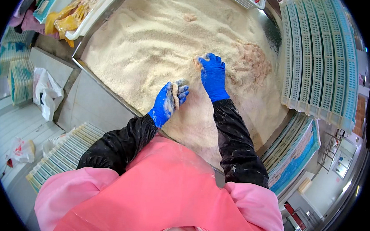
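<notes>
Pink apron (164, 198) nearest. Above it, left hand (169, 100) curled around a crumbed strip (175, 94), long axis upright; right hand (212, 75), farther off, fingers pressed into the breadcrumb bed (155, 38).

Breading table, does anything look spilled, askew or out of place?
Nothing looks spilled: the crumbs stay inside the metal table. The left hand, coated in crumbs, holds a breaded piece; the right hand presses into the crumbs. One oddity: crumpled plastic bags lie on the floor at left.

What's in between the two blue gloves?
Only breadcrumbs. The head view shows nothing else between the left hand and the right hand.
</notes>
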Demonstrator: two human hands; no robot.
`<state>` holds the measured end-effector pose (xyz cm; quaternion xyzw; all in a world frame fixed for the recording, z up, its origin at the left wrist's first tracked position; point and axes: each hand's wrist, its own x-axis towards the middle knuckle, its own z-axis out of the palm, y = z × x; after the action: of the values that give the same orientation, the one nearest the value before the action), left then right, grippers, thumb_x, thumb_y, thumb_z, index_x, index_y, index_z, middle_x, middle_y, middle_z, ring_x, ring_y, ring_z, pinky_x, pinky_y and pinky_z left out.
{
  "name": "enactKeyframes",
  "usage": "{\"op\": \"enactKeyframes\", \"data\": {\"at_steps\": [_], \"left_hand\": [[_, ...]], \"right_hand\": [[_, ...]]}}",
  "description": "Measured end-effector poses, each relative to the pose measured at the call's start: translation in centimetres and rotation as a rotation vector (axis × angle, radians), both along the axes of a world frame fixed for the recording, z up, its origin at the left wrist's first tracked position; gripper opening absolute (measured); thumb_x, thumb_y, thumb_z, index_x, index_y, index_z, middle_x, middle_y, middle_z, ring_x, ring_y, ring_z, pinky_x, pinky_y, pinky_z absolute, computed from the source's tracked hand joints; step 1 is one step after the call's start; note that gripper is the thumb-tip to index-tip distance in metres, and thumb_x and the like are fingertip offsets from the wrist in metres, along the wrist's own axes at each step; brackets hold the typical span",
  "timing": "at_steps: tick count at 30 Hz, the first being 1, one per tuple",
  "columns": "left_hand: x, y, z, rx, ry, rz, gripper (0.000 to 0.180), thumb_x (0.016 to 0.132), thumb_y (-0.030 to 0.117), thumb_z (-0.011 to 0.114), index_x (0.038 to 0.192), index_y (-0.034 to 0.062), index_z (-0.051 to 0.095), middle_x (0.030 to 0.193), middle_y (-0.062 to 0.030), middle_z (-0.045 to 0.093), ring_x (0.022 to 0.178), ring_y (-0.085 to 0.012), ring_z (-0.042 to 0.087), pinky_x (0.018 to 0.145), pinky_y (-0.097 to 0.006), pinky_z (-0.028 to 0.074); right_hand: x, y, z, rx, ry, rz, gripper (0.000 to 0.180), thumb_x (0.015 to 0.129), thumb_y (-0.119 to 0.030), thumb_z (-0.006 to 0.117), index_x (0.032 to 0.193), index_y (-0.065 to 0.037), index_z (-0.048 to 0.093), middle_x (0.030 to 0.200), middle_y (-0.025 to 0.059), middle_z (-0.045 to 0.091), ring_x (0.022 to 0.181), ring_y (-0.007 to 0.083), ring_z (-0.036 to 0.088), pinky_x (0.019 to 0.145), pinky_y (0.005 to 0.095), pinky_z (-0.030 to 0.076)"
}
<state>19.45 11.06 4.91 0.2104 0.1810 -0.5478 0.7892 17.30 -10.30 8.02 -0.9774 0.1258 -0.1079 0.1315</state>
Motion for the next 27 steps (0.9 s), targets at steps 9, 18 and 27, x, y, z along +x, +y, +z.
{"op": "enactKeyframes", "data": {"at_steps": [9,18,27], "left_hand": [[0.3,0.3,0.3,-0.077,0.049,-0.032,0.051,0.097,0.04,0.037,0.136,0.0071,0.039,0.115,-0.0094,0.059,0.095,-0.02,0.059,0.081,-0.031,0.05],[0.6,0.6,-1.0,-0.187,0.106,-0.01,0.047,0.098,0.036,0.04,0.134,0.0064,0.043,0.12,-0.012,0.059,0.098,-0.0222,0.061,0.087,-0.034,0.049],[-0.2,0.4,-2.7,-0.241,0.129,0.058,0.046,0.099,0.03,0.039,0.137,0.0042,0.039,0.132,-0.0083,0.051,0.117,-0.0194,0.051,0.097,-0.033,0.044]], "right_hand": [[-4.8,1.3,0.3,1.145,-0.247,-0.352,0.016,0.09,-0.016,0.059,0.092,0.0,0.06,0.082,0.0037,0.065,0.069,0.0111,0.059,0.058,0.0232,0.044],[-14.6,7.8,-2.1,0.603,0.124,-0.395,0.049,0.089,-0.027,0.061,0.127,0.001,0.047,0.064,0.0106,0.061,0.05,0.0181,0.057,0.048,0.0321,0.046],[-19.2,6.0,-5.3,0.489,0.027,-0.465,0.066,0.082,-0.051,0.06,0.129,-0.005,0.049,0.079,0.0148,0.065,0.067,0.0298,0.062,0.06,0.0385,0.049]]}}
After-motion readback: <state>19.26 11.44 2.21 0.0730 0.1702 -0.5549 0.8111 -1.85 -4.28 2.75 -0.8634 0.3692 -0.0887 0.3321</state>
